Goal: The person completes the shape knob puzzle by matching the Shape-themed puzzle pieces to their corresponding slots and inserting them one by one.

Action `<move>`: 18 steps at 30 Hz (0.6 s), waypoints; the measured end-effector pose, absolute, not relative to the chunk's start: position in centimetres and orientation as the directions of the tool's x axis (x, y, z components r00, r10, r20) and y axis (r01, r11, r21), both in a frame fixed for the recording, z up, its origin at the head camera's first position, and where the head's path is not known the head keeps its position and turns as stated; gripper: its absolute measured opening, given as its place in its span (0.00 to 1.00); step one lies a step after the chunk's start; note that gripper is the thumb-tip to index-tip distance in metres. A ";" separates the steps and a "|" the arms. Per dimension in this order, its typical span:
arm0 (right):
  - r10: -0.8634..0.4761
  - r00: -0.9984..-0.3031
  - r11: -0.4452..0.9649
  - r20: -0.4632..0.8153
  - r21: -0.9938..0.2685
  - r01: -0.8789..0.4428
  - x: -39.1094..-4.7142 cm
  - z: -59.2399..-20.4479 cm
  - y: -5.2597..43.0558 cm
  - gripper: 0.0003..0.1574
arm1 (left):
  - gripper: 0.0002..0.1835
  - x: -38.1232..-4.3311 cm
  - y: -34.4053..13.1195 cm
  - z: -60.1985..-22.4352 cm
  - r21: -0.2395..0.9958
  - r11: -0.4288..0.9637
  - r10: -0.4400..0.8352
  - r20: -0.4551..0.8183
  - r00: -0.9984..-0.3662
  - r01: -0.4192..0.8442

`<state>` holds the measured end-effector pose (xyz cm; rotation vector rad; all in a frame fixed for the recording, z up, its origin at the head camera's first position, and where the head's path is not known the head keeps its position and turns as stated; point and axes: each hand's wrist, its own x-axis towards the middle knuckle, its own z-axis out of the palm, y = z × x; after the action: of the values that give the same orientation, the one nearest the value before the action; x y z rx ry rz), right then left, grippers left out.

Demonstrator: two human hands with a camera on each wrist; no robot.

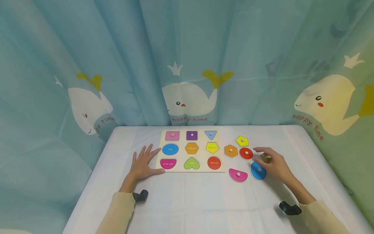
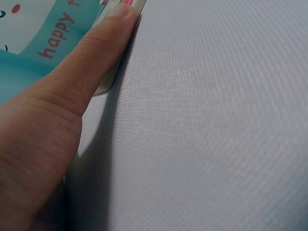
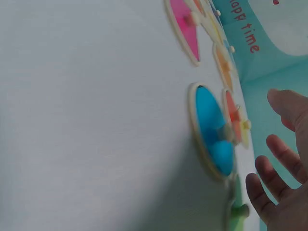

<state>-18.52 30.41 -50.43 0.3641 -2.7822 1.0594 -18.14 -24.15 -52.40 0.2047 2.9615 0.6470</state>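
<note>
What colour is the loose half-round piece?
The half-round piece is bright pink, clearest in the head view.

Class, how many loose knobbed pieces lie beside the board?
6, all right of the board: yellow pentagon at the back; orange hexagon and red circle before it; pink half-round and blue oval nearer; green piece, partly hidden by the right hand. The hand may hide more.

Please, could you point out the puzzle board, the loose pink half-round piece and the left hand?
Puzzle board [image 1: 203, 160]: head view, on its pale bare surface.
Loose pink half-round piece [image 1: 238, 175]: head view, on its knob.
Left hand [image 1: 142, 166]: head view, on the back of the hand.
</note>
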 end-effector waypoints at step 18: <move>-0.200 -0.952 0.748 0.230 -0.592 -0.300 -16.2 -52.5 31.7 0.19 | 0.57 -18.2 -24.2 -52.3 0.429 0.896 0.162 -0.072 -0.984 0.116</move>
<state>-16.24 31.71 -52.53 0.4025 -2.7934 0.9845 -18.21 -24.22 -52.30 0.2168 2.9553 0.6596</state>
